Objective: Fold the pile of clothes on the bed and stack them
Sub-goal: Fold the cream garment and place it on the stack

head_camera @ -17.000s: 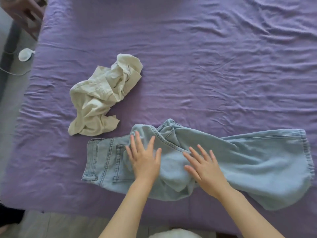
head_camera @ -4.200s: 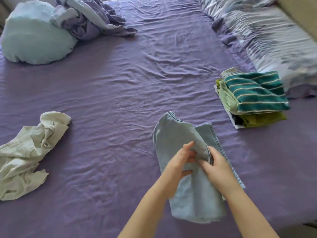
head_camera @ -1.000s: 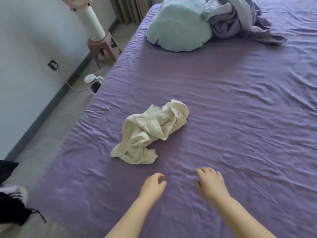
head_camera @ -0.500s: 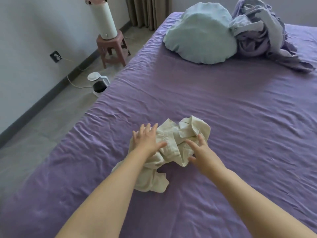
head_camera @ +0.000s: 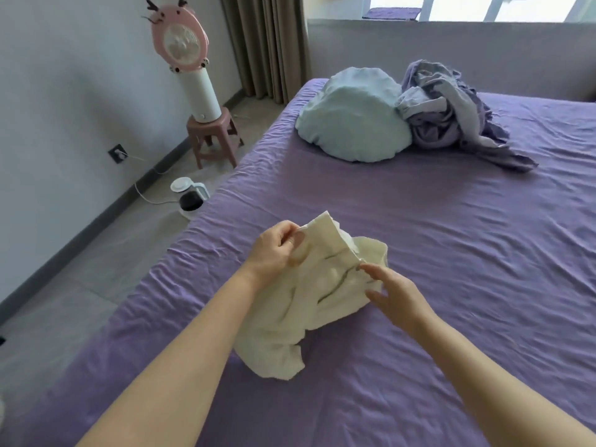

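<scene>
My bed (head_camera: 451, 253) has a wrinkled purple sheet. Left of it: pale wall (head_camera: 64, 91), grey tiled floor (head_camera: 96, 269), pink stool (head_camera: 214, 137) carrying a fan (head_camera: 187, 59). Kettle (head_camera: 188, 198) on floor. Brown curtain (head_camera: 267, 43); daylight through window (head_camera: 483, 8).

Both bare arms are reaching forward; the left hand (head_camera: 274, 250) is pinching cloth, raised, while the right hand (head_camera: 398, 293) is touching it with fingers extended.
</scene>
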